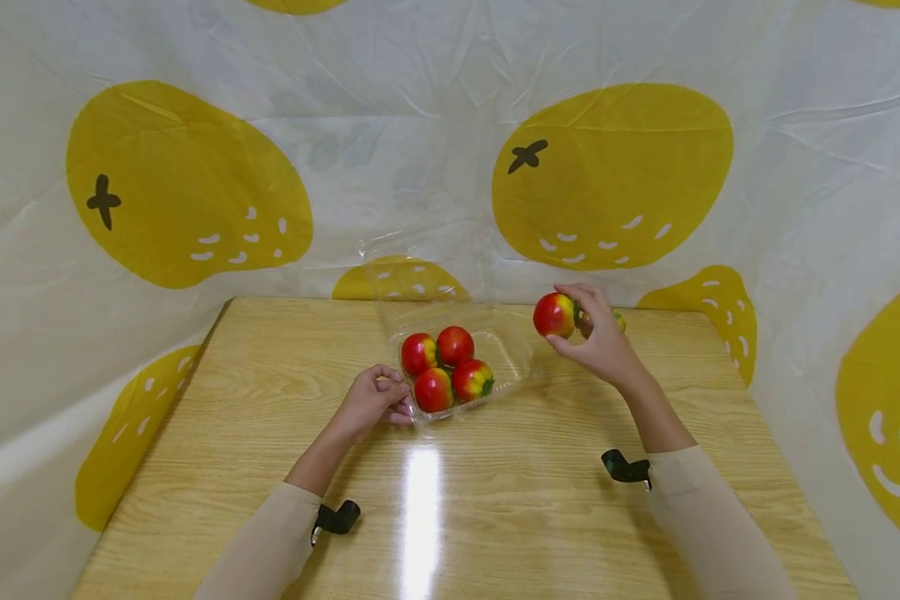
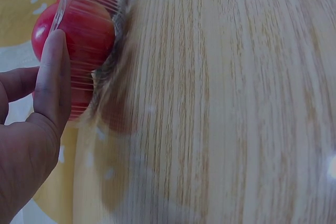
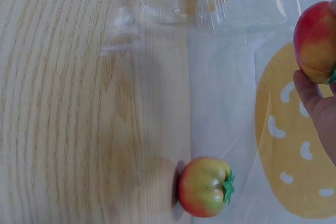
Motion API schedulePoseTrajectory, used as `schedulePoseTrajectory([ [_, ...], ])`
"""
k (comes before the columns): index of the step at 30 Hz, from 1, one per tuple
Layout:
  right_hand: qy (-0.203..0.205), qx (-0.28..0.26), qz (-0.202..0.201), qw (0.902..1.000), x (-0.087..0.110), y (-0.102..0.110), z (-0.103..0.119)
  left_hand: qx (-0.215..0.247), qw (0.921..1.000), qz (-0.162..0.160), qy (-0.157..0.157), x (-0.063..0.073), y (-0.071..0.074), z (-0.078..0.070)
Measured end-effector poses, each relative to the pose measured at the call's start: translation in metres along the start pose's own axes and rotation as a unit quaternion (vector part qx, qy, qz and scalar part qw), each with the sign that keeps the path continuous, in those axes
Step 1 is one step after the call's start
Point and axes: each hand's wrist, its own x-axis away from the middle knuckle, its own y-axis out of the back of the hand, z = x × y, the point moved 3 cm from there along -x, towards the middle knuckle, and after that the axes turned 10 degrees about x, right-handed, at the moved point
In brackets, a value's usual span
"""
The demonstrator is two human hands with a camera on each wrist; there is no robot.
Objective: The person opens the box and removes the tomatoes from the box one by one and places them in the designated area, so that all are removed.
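My right hand (image 1: 603, 342) grips a red-and-yellow tomato (image 1: 553, 315) between thumb and fingers, raised to the right of a clear plastic box (image 1: 512, 354). The right wrist view shows this held tomato (image 3: 315, 43) at its right edge. Inside the box's left part sit several like tomatoes (image 1: 455, 345), side by side. At the box's front left corner, my left hand (image 1: 371, 400) pinches the edge; its thumb (image 2: 52, 72) lies along the ribbed wall in the left wrist view. Another tomato (image 3: 206, 187) with a green calyx rests on the table, mostly hidden behind my right hand in the head view.
The box's clear lid (image 1: 427, 271) stands raised at the back, near the fruit-printed curtain (image 1: 401, 167). That curtain encloses the wooden table (image 1: 270, 367) at the back and both sides. A bright light reflection crosses the tabletop in front of the box.
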Motion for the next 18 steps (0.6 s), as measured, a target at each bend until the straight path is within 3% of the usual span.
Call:
schedulePoseTrajectory([
  [12,-0.015,0.036,-0.053,0.9978,0.013,0.032,-0.018,-0.002,1.0,0.003,-0.001,-0.001,0.001,0.0],
  [18,-0.046,0.054,-0.069,0.9951,0.017,0.056,-0.034,-0.001,1.0,0.003,-0.002,0.0,0.0,-0.001],
])
